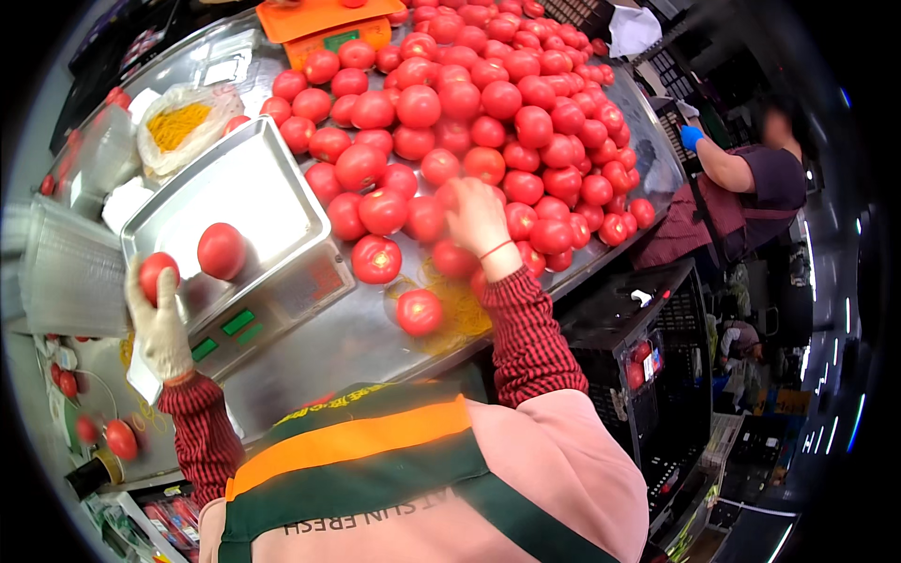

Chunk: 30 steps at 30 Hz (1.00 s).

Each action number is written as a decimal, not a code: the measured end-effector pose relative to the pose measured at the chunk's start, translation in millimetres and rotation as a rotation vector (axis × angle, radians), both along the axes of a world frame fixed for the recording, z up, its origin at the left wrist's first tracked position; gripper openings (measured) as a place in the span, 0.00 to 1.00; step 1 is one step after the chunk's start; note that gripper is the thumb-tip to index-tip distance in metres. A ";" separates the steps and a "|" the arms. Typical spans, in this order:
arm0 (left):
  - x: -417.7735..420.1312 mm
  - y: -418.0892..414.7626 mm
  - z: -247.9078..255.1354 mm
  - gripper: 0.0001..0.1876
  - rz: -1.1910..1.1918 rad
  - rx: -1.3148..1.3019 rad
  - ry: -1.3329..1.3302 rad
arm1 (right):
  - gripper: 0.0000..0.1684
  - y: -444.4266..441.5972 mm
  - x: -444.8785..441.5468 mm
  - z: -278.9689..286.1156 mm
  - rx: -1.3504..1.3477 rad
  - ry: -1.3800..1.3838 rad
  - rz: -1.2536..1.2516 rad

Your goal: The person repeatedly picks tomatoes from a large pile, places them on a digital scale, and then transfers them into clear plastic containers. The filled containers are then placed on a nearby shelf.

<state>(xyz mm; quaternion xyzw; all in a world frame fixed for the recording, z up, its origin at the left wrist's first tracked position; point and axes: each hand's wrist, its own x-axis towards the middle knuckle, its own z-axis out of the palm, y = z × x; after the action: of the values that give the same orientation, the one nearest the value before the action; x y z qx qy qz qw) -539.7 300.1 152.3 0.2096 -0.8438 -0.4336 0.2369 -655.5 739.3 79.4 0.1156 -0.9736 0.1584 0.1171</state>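
Between the thumb and fingers of my left hand [160,341], which looks gloved, is a red tomato [158,278]. That hand is at the near left edge of a digital scale's metal pan [281,176]. A second tomato [222,251] lies on the pan, apart from the held one. My right hand [477,218] reaches into the near side of a large tomato pile [457,98]. Its fingertips are blurred against the fruit, so a grip cannot be made out. Loose yellow rubber bands [454,302] lie below it, beside a single tomato [419,312].
Stacked clear plastic containers [70,267] stand left of the scale, near a bag of yellow rubber bands [172,130]. An orange scale [331,32] is at the back. Black crates [626,338] adjoin the metal table's [310,359] right side. A person [746,183] wearing a blue glove works beyond.
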 end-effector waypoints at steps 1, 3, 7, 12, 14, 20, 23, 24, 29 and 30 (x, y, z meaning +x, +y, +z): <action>1.9 -17.2 -13.3 0.30 -0.076 -0.066 -0.105 | 0.18 0.2 -8.1 -11.2 0.155 -0.022 0.028; 6.5 -16.5 -32.2 0.29 -0.195 -0.383 -0.064 | 0.18 -5.6 -17.6 -18.5 0.340 -0.047 0.016; 18.9 -0.8 -41.5 0.32 -0.142 -0.557 -0.062 | 0.18 1.3 -35.1 -16.7 0.399 -0.086 0.057; 30.5 -3.0 -45.2 0.33 -0.112 -0.618 -0.090 | 0.32 -23.1 -17.6 20.3 -0.098 0.154 -0.063; 26.6 0.5 -46.1 0.34 -0.096 -0.611 -0.084 | 0.37 -62.1 -1.8 45.1 -0.368 0.179 0.079; 25.8 -33.8 -26.2 0.31 -0.345 -0.271 -0.036 | 0.39 -199.8 12.8 41.7 -0.486 0.068 0.636; 23.2 -120.8 10.4 0.21 -0.259 -0.756 0.212 | 0.33 -207.1 17.4 37.6 -0.491 0.172 0.583; 22.8 -139.9 42.1 0.18 -0.149 -1.031 0.254 | 0.31 -199.3 22.2 36.0 -0.496 0.257 0.549; 24.7 -262.8 104.2 0.28 0.063 -0.704 -0.219 | 0.16 -148.0 65.4 22.3 -0.527 0.094 0.512; 17.9 -274.7 116.4 0.29 -0.010 -0.460 -0.373 | 0.14 -139.1 73.3 19.2 -0.542 0.053 0.491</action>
<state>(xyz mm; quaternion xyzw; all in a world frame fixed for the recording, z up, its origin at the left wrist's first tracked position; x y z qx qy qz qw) -521.7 25.5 268.7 0.2225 -0.9499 -0.1861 0.1168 -582.2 600.2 98.6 0.3149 -0.8361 0.4308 0.1271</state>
